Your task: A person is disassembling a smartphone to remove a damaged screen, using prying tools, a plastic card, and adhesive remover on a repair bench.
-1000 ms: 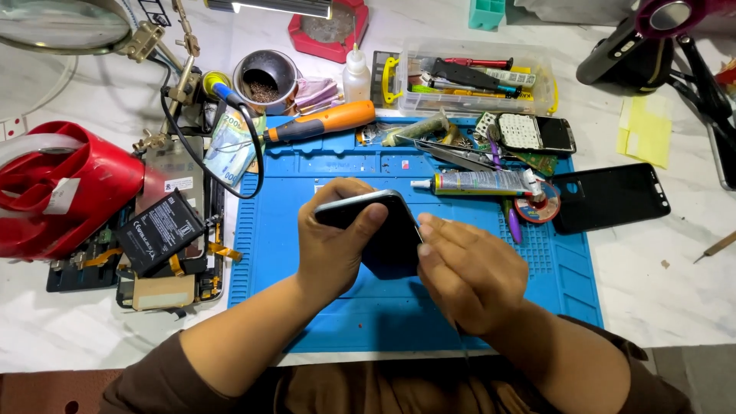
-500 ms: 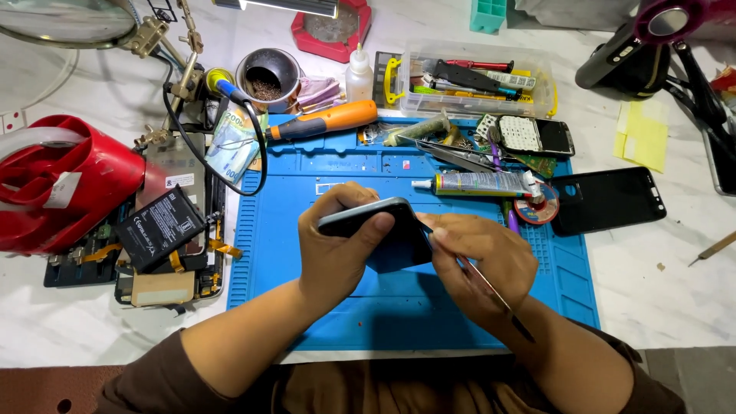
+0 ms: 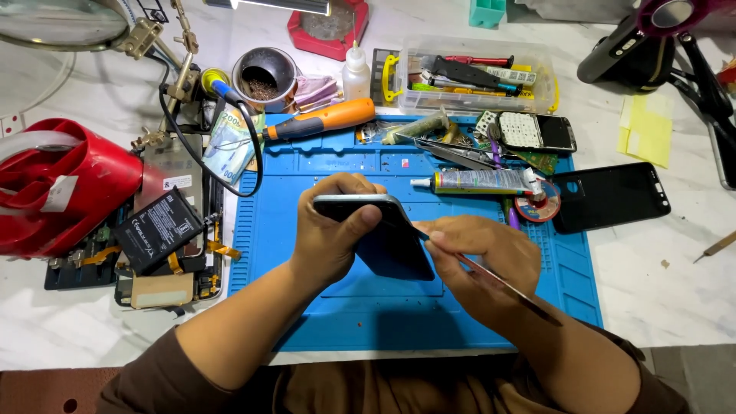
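Cut off at the left edge of the frame: a red fan housing (image 3: pixel 54 184), only partly showing, and above it in the upper left corner a magnifier lens (image 3: pixel 57 19) losing its top to the frame. Lying just right of the fan, a black battery (image 3: pixel 157 230) over an opened phone body, the parts beneath hard to make out. Curling from the upper left down to the blue mat (image 3: pixel 322 307), a black cable (image 3: pixel 253 153), with an orange-handled screwdriver (image 3: pixel 322 120) resting at the mat's top edge.

Gripping at centre frame: the left hand (image 3: pixel 333 238), its grip clenched around a dark phone (image 3: pixel 383 238) held tilted above the mat, thumb and fingers hiding the phone's left end. Touching the phone's right edge, a thin metal tool (image 3: pixel 498 282) pinched in the grip of the right hand (image 3: pixel 479 264); the tip hidden where it meets the phone.

Lying behind the hands at upper centre: a glue tube (image 3: pixel 475 181), tweezers (image 3: pixel 452 152) and a clear tool box (image 3: pixel 468 77). Resting right of the mat on the table (image 3: pixel 675 291), a black phone cover (image 3: pixel 609 195); a yellow note (image 3: pixel 648 130) above it. Cropped in the upper right corner, a dark appliance (image 3: pixel 652 38), hard to identify.
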